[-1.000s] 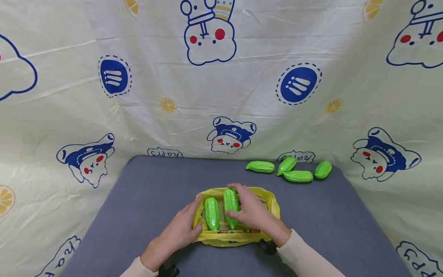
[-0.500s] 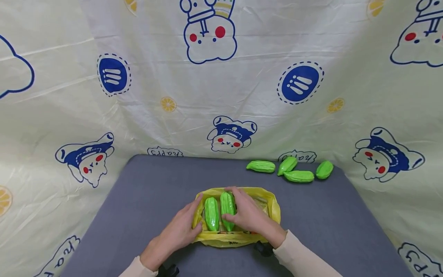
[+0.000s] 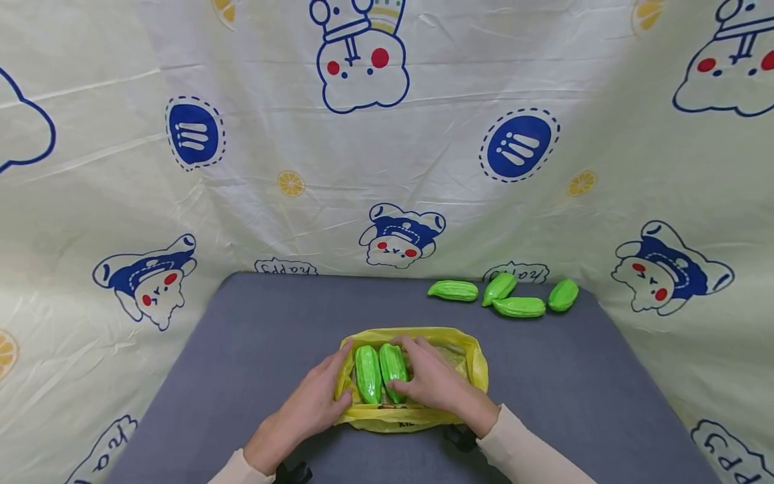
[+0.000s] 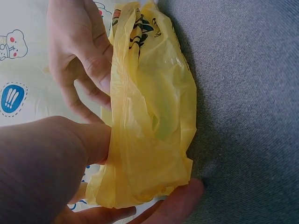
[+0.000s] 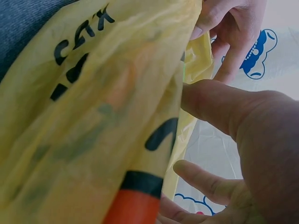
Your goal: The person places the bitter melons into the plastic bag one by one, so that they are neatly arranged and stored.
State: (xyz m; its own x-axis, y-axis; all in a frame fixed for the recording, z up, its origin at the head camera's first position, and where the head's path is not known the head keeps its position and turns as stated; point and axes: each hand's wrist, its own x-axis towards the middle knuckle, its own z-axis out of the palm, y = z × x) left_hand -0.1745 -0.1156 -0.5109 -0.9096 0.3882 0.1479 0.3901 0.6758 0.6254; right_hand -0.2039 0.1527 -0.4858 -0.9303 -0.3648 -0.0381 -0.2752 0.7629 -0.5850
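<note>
A yellow plastic bag (image 3: 387,420) lies with its mouth spread wide on the table. My left hand (image 3: 311,396) holds its left end, thumb on the near side and fingers on the far side. In the left wrist view the thin film bunches between that thumb and fingers. Inside the bag lies one ridged green bitter melon (image 3: 367,376). Close beside it, slightly tilted, is a second bitter melon (image 3: 393,366). My right hand (image 3: 438,380) reaches into the mouth and grips this second one, thumb over its near part and fingers at its far end.
Several more bitter melons lie at the table's back right, among them a lengthwise one (image 3: 453,290) and a rounder-looking one (image 3: 563,296). The dark grey tabletop (image 3: 272,336) meets a printed pale curtain (image 3: 338,154) at the back.
My right hand has moved left and lowered the second bitter melon deeper into the bag, beside the first. My left hand keeps its place on the bag.
</note>
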